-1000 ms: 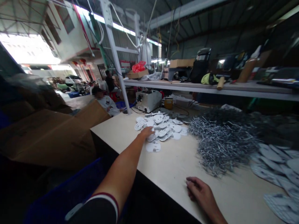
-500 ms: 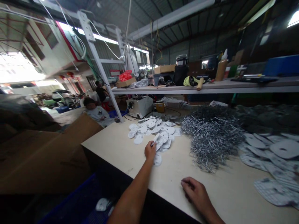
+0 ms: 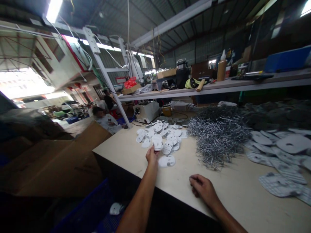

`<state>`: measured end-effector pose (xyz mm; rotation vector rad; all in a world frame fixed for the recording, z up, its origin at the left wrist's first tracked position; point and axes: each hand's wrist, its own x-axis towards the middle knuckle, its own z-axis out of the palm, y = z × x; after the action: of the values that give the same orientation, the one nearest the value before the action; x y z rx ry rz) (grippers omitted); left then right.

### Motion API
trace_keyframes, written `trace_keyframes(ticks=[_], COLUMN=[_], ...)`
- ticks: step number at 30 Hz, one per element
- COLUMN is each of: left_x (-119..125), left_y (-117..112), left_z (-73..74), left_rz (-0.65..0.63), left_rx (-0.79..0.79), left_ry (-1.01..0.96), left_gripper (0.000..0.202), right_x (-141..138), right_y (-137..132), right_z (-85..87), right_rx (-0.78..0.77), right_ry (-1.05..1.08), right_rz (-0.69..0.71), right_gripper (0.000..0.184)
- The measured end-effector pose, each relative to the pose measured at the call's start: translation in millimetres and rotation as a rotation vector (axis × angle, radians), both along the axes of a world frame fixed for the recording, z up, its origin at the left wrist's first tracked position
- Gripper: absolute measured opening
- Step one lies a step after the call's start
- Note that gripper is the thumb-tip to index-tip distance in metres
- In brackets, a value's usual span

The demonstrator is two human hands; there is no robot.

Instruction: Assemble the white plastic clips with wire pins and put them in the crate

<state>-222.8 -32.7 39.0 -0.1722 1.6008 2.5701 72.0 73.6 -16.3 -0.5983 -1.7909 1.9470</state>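
Observation:
My left hand (image 3: 152, 155) pinches a flat white rounded piece (image 3: 157, 141) at its lower end, tilted up over the table. Beyond it lies a loose heap of similar white pieces (image 3: 167, 147), some with small holes and markings. A single white oval piece (image 3: 167, 160) rests flat just right of my left hand. My right hand (image 3: 203, 187) is on or just above the bare tabletop, its fingers curled together. Whatever those fingers may hold is hidden. A big pile of thin metal pins, like nails (image 3: 218, 136), lies beyond my right hand.
More white pieces with holes (image 3: 279, 155) are heaped on the right of the pale table (image 3: 240, 197). A shelf (image 3: 175, 93) runs above the back, carrying a bottle and tools. Below left are a blue crate (image 3: 97, 200) and a cardboard box (image 3: 55, 161). A person (image 3: 107, 122) sits beyond.
My left hand has shifted slightly left, and its piece now faces me instead of edge-on. The oval piece beside it shows more fully. My right hand keeps about the same pose.

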Motion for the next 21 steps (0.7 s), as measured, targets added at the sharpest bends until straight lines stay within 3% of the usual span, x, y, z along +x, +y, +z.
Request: trace_keyframes(ticks=[3, 7, 11, 14, 17, 21], left_x=[30.4, 87.1, 142.8, 173.1, 194.1, 207.3], left_y=[-27.4, -62.0, -85.6, -89.3, -84.7, -77.3], left_z=[10.5, 18.1, 13.0, 4.9, 1.6, 2.4], left_rz=[-0.107, -0.373, -0.63, -0.793, -0.778, -0.684], left_rx=[0.0, -0.079, -0.188, -0.299, -0.315, -0.297], left_ry=[0.036, 0.003, -0.042, -0.01, 0.049, 0.146], left_gripper=[0.027, 0.036, 0.041, 0.042, 0.048, 0.054], right_x=[0.9, -0.6, -0.7, 3.0, 13.3, 35.3], right_y=[8.7, 19.9, 16.3, 4.1, -8.2, -15.9], right_z=[2.7, 15.5, 29.4, 29.6, 24.8, 27.1], right_rx=[-0.084, -0.229, -0.294, -0.257, -0.341, -0.494], right_ry=[-0.045, -0.09, -0.067, 0.001, 0.048, -0.005], right_rz=[0.061, 0.11, 0.187, 0.252, 0.296, 0.265], right_gripper=[0.051, 0.06, 0.071, 0.064, 0.048, 0.048])
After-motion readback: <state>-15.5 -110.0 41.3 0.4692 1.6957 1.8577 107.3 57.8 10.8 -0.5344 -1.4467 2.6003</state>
